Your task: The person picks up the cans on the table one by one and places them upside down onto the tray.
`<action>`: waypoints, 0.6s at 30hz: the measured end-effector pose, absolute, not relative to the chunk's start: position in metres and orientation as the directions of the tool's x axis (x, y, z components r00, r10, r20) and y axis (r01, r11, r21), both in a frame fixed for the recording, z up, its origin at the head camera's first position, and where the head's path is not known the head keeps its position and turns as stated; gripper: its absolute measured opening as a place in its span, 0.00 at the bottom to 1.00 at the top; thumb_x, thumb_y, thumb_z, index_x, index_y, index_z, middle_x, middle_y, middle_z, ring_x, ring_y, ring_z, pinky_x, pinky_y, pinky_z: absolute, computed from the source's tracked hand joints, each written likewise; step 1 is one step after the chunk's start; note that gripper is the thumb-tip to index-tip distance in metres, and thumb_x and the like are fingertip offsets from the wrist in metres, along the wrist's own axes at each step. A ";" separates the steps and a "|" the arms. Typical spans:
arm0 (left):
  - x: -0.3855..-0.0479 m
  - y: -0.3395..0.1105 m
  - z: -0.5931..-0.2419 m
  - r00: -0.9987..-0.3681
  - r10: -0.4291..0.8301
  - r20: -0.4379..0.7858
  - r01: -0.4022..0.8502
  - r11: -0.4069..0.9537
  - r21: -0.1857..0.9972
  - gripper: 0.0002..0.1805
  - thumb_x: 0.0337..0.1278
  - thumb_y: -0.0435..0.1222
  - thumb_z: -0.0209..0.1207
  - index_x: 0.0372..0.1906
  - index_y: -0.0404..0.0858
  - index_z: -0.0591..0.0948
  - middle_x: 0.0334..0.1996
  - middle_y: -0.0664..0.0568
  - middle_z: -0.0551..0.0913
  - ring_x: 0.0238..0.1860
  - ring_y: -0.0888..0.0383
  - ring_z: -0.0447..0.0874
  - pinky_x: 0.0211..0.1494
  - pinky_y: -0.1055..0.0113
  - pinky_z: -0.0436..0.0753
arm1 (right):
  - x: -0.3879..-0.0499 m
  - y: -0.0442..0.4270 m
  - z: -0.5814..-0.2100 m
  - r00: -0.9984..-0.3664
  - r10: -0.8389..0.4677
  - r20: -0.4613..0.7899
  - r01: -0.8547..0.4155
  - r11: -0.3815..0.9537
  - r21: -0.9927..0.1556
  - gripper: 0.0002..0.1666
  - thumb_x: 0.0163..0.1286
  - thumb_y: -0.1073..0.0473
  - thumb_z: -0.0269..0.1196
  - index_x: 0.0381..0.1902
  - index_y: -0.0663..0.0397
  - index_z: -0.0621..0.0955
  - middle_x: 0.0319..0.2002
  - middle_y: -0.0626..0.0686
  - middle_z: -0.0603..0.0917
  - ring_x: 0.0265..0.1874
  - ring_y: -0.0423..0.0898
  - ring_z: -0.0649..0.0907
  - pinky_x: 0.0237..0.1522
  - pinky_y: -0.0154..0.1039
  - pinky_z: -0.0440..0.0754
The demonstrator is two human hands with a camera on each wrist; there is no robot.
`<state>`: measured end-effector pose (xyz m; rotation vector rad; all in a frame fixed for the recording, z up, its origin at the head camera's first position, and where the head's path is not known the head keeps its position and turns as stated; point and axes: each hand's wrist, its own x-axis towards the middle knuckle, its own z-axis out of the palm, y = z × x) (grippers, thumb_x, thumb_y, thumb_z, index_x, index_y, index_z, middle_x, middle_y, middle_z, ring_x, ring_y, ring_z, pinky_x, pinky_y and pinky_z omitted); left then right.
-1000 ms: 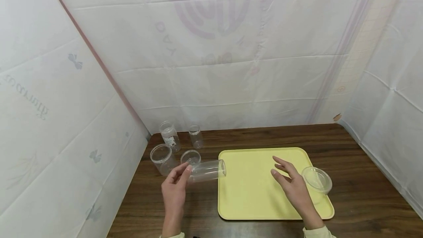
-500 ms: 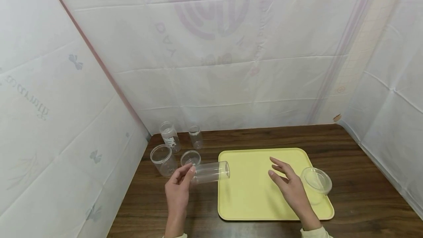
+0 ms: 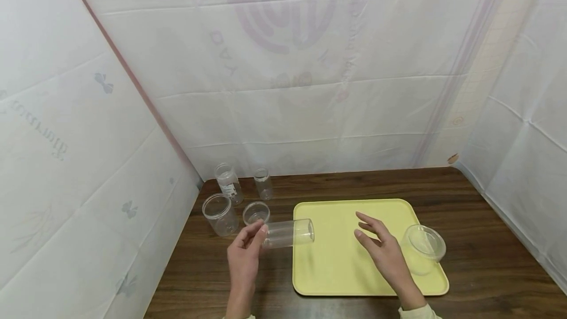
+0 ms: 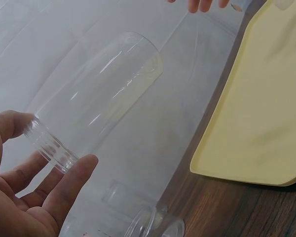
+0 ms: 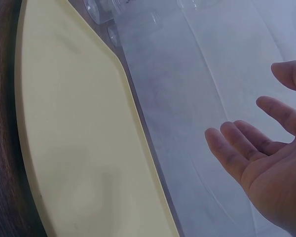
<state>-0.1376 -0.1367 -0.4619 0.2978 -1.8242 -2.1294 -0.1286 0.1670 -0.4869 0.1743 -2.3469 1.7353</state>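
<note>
A tall clear plastic jar (image 3: 290, 233) lies sideways in the air, its far end over the left edge of a yellow tray (image 3: 336, 270). My left hand (image 3: 245, 255) grips it by the ringed rim end; in the left wrist view the thumb and fingers (image 4: 71, 190) curl round that rim. Above the tray my right hand (image 3: 384, 255) hovers with fingers apart and nothing in it. The right wrist view shows its relaxed fingers (image 5: 232, 153) too. A wide clear jar (image 3: 423, 250) stands at the tray's right side, just right of that hand.
Several clear jars stand on the dark wood table at the left: a wide one (image 3: 220, 215), a low one (image 3: 255, 210), a labelled one (image 3: 229, 183) and a small one (image 3: 263, 184). White printed sheets (image 3: 283, 112) wall the back and sides.
My left hand has carried the tall jar to the right, further over the tray's edge. The right hand has shifted slightly left, uncovering more of the jar beside it.
</note>
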 end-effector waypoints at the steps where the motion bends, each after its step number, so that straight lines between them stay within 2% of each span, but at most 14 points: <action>1: -0.137 -0.136 -0.462 -0.928 -0.369 0.048 0.107 -0.142 0.984 0.17 0.68 0.31 0.69 0.55 0.24 0.85 0.46 0.45 0.89 0.40 0.61 0.88 0.42 0.64 0.90 | -0.129 0.167 -0.487 -0.969 0.032 0.243 -0.223 0.295 -0.929 0.26 0.82 0.54 0.63 0.74 0.48 0.77 0.70 0.57 0.77 0.68 0.60 0.78 0.58 0.37 0.81; 8: -0.137 -0.132 -0.463 -0.933 -0.356 0.056 0.116 -0.150 0.982 0.13 0.68 0.30 0.70 0.52 0.27 0.87 0.43 0.45 0.88 0.40 0.60 0.88 0.41 0.63 0.90 | -0.128 0.164 -0.488 -0.968 0.022 0.248 -0.232 0.284 -0.930 0.26 0.82 0.55 0.63 0.73 0.49 0.78 0.70 0.58 0.77 0.67 0.60 0.79 0.58 0.37 0.81; 18: -0.138 -0.126 -0.466 -0.940 -0.336 0.053 0.119 -0.180 0.976 0.14 0.66 0.28 0.69 0.52 0.22 0.86 0.44 0.44 0.89 0.40 0.60 0.89 0.43 0.60 0.90 | -0.129 0.158 -0.490 -0.967 0.004 0.254 -0.244 0.262 -0.934 0.25 0.82 0.55 0.63 0.73 0.48 0.78 0.70 0.56 0.78 0.66 0.59 0.79 0.58 0.38 0.81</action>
